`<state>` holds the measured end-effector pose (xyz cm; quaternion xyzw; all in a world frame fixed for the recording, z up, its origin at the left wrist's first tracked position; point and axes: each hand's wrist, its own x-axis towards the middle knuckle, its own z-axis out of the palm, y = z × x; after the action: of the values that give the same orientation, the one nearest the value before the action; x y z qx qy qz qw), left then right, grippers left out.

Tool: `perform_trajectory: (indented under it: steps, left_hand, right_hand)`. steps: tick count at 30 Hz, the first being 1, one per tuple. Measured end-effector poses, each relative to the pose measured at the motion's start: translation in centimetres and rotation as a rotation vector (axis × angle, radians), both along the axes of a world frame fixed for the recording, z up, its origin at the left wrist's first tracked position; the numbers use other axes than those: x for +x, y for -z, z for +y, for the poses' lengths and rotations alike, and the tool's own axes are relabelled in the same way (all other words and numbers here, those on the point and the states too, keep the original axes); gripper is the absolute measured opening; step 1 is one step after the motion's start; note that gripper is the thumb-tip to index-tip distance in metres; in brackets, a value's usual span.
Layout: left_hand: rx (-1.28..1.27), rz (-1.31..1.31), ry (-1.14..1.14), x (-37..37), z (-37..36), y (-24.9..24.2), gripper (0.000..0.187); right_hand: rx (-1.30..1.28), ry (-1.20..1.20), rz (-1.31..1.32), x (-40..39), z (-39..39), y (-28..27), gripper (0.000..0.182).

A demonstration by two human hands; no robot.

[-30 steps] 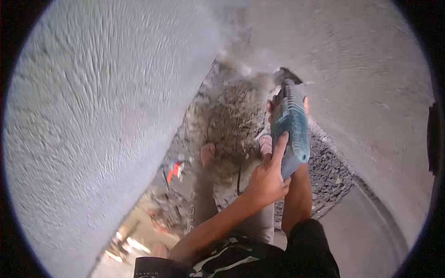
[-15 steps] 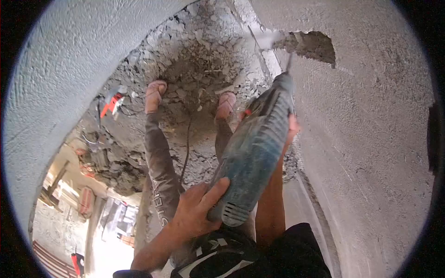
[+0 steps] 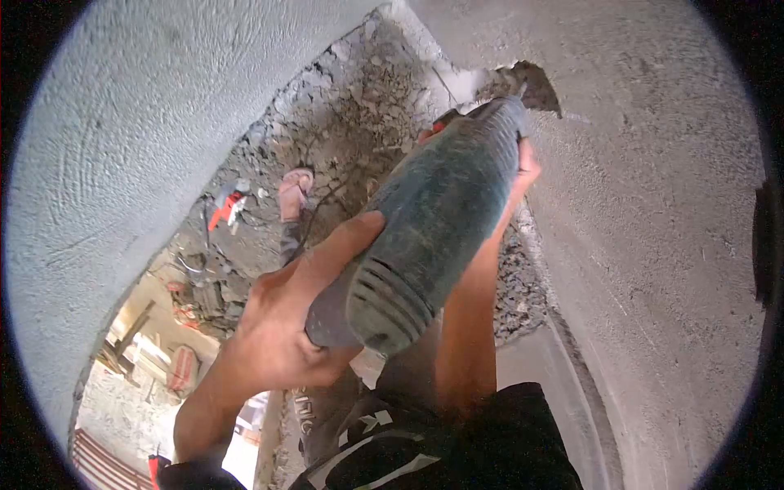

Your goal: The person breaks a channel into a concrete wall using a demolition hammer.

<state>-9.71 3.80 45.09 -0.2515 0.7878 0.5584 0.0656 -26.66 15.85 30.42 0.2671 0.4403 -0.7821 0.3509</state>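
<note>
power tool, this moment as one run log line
left hand: gripping rear | right hand: holding front | power tool: bit toward hole in wall | contact: unclear

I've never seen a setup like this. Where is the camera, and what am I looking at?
There's no robot here: these are a person's bare hands. Every picture comes from one camera worn on the head, looking forward and down. The left hand grips the rear of a bulky green power tool; the right hand holds it near the front. It points toward a ragged hole in the right-hand wall; contact is hard to make out. Rubble covers the ground, with a sandalled foot and a red object there.
</note>
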Motion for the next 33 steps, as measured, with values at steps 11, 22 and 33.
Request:
perform_trajectory:
  steps: [11,22,33]
  left_hand:
    - [0.197,-0.175,0.032,-9.6,3.1,0.8,0.096]
    - [0.062,-0.213,0.129,-8.5,6.5,1.0,0.101]
    - [0.111,-0.106,-0.003,-12.0,6.7,-1.0,0.055]
  right_hand:
    - [-0.204,-0.102,0.058,-7.2,6.2,8.1,0.049]
    - [-0.278,0.086,-0.24,-5.0,3.8,2.1,0.069]
    - [-0.084,0.013,-0.094,-3.3,2.6,-1.9,0.061]
